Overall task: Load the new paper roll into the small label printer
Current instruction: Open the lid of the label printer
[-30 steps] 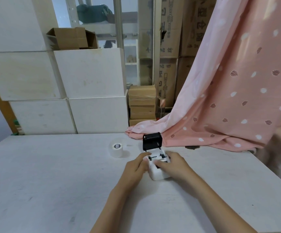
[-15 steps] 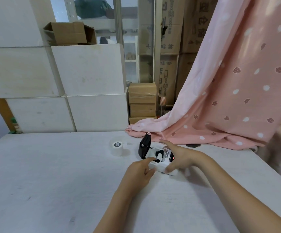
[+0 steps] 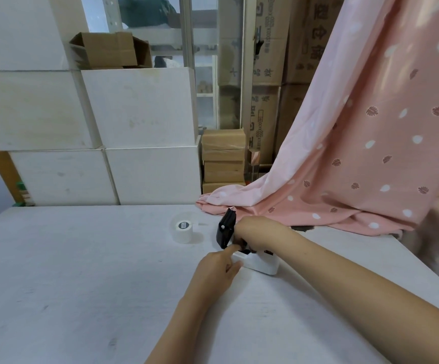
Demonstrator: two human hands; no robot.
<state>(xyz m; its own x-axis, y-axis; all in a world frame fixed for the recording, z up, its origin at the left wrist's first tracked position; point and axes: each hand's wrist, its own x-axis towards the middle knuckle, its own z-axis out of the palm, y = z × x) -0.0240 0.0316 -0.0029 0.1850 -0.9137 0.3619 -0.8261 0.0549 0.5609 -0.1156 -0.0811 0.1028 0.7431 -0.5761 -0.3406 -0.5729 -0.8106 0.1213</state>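
While the white label printer [image 3: 261, 265] sits just right of frame centre on the white table [image 3: 81, 285], its black lid [image 3: 225, 229] stands flipped up at its left end. Right hand [image 3: 255, 231] reaches in from lower right, fingers curled down into the open top of the printer; whether it holds anything inside, cannot tell, fingertips hidden. Left hand [image 3: 217, 271] comes from bottom centre, fingers loosely bent, forefinger touching the printer's near left corner by the lid base. New paper roll [image 3: 183, 231] stands on end on the table, left of the lid, near but apart, not touched. Pink dotted cloth [image 3: 357, 153] drapes down from upper right and pools on the far table edge just behind the printer and right hand; a dark patch on the table at its hem, blurred. Stacked white boxes [image 3: 139, 132] fill the upper left behind the far edge, an open brown carton [image 3: 110, 49] on top, small brown cartons [image 3: 223, 158] stacked centre, printed cartons [image 3: 265, 101] behind. Table's right edge runs diagonally down at right of frame, close past the right forearm. Bare tabletop spreads across the left and lower left of the frame.
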